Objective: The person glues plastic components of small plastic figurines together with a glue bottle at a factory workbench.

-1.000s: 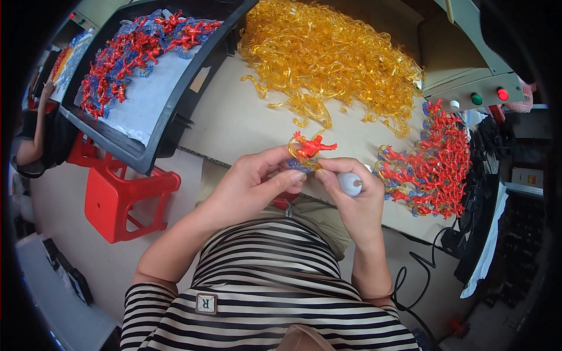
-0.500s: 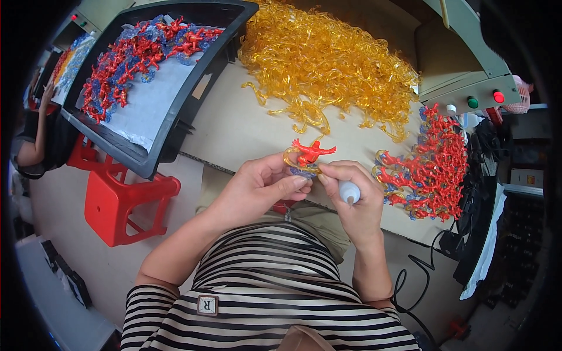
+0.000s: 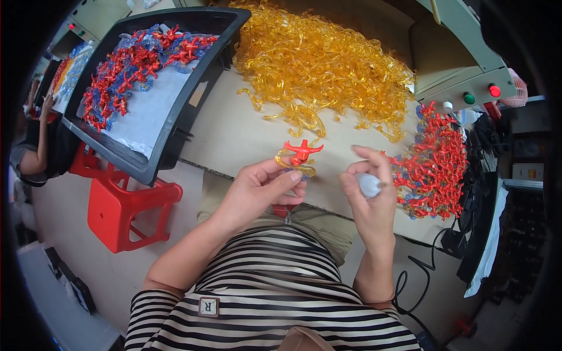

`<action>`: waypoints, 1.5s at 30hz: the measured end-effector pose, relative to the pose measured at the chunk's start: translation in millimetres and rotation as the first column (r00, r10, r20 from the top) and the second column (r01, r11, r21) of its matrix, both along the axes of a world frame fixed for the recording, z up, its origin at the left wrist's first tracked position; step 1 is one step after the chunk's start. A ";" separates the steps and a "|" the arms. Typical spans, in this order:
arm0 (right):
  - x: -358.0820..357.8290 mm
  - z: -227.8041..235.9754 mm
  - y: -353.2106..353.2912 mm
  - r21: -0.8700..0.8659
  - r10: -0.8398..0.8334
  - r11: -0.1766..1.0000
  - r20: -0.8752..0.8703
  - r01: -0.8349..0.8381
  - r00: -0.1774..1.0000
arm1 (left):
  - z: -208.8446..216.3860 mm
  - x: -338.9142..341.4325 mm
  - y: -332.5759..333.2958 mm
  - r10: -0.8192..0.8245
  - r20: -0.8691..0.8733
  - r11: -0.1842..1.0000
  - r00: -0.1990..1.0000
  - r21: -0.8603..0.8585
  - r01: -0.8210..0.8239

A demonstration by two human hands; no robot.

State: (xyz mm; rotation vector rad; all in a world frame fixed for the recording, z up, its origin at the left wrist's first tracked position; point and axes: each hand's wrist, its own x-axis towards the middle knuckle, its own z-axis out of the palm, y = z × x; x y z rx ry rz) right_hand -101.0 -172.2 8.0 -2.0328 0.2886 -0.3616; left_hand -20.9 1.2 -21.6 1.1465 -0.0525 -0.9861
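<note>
Between thumb and fingers, my left hand (image 3: 260, 190) pinches a small plastic figure (image 3: 302, 151), red with its arms spread. A curled amber transparent piece loops around it, and its blue base is partly hidden by my fingertips. My right hand (image 3: 377, 205) is apart from it on the right, curled around a small pale squeeze bottle (image 3: 369, 185) whose rounded end shows; its index finger is lifted. On the table beyond lies a big heap of amber curled plastic pieces (image 3: 328, 64). Beside my right hand, many assembled red figures (image 3: 436, 169) with amber and blue parts are crowded together.
A black tray (image 3: 170, 126) at the left holds red and blue figures on white paper. Below it stands a red stool (image 3: 120, 213). A grey machine housing (image 3: 468, 82) with buttons stands at the far right; a black cable (image 3: 404, 278) hangs below. Another person's arm (image 3: 42, 134) shows far left.
My right hand has moved away from the figure to the right, keeping the bottle, and its index finger has lifted. My left hand still holds the figure, slightly shifted left.
</note>
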 end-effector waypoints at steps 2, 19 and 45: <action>-3.4 -5.7 -2.8 0.207 -0.015 0.978 -0.100 0.035 0.995 | 1.3 0.7 0.1 0.004 0.010 1.000 1.000 0.016 -0.004; -20.9 -30.0 -0.4 0.231 -0.155 0.969 0.298 0.086 0.942 | -6.9 -1.5 -1.1 0.067 -0.035 0.993 0.997 0.101 -0.063; -6.8 -29.1 11.4 -0.199 -0.001 0.976 0.399 0.087 0.917 | -5.7 -1.9 -3.5 0.057 -0.003 0.989 0.998 0.138 -0.056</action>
